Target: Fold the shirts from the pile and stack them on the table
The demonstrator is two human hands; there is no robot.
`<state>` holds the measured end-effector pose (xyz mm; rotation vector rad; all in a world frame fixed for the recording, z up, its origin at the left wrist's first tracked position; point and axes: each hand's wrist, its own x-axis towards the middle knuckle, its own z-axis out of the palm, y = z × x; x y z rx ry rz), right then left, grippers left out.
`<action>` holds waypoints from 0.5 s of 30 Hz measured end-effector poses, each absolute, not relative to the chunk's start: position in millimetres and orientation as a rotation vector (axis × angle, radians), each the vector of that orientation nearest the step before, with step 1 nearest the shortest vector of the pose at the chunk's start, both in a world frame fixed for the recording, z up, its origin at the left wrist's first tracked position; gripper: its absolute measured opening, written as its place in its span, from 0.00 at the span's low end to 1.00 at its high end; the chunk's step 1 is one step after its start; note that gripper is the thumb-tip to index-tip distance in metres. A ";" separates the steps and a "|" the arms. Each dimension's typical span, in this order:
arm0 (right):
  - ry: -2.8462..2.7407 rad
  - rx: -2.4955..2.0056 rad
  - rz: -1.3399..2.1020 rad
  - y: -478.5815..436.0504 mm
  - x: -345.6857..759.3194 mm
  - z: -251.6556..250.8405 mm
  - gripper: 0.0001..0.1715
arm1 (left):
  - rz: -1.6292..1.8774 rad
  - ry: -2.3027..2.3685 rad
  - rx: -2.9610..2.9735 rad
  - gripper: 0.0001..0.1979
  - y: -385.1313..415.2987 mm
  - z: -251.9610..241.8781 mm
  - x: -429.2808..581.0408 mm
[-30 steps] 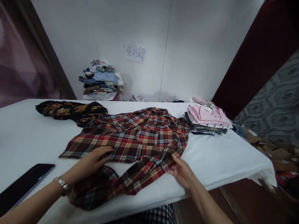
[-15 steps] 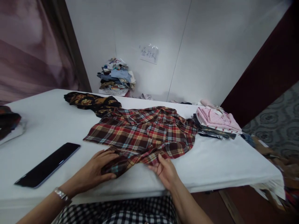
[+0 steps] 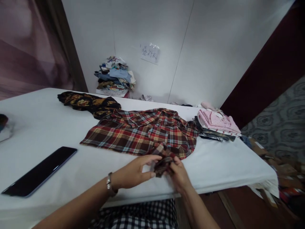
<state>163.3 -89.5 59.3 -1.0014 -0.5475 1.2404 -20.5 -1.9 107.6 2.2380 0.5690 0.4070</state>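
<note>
A plaid shirt [image 3: 133, 136] in brown, red and yellow lies spread on the white-covered table, its collar side toward the back. Near the front edge its sleeve is bunched up [image 3: 163, 162] between my hands. My right hand [image 3: 179, 175] is closed on this bunched sleeve from the right, blurred a little by motion. From the left, my left hand [image 3: 133, 171] reaches to the cloth with thumb and fingers apart, the fingertips at its edge. Whether those fingertips grip any fabric is hard to see.
A black tablet-like device [image 3: 40, 171] lies at the front left. Dark patterned cloth [image 3: 88, 103] sits beyond the shirt, and folded clothes [image 3: 218, 124] are stacked to the right. A tall clothes pile [image 3: 115, 76] stands by the wall under a paper sign [image 3: 150, 54].
My left hand has moved right, off the sleeve's left end and over beside my right hand. The sleeve, stretched along the front before, is now gathered up in a bunch.
</note>
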 end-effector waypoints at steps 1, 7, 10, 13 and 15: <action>-0.542 -1.022 1.198 -94.7 185.3 65.2 0.19 | 0.393 0.615 2.250 0.26 7.4 107.9 -27.6; -0.487 -0.926 0.687 -116.8 334.4 106.2 0.12 | 0.567 1.413 2.621 0.22 97.5 80.0 -120.1; -0.413 -0.947 0.714 -111.4 360.6 103.5 0.21 | 0.467 1.607 2.652 0.21 120.7 58.9 -159.9; -0.436 -1.123 0.802 -97.6 343.8 84.7 0.21 | 0.446 1.553 2.621 0.21 123.0 44.9 -171.5; -0.473 -1.157 0.715 -84.9 327.0 72.7 0.30 | 0.524 1.466 2.625 0.24 119.1 41.0 -161.7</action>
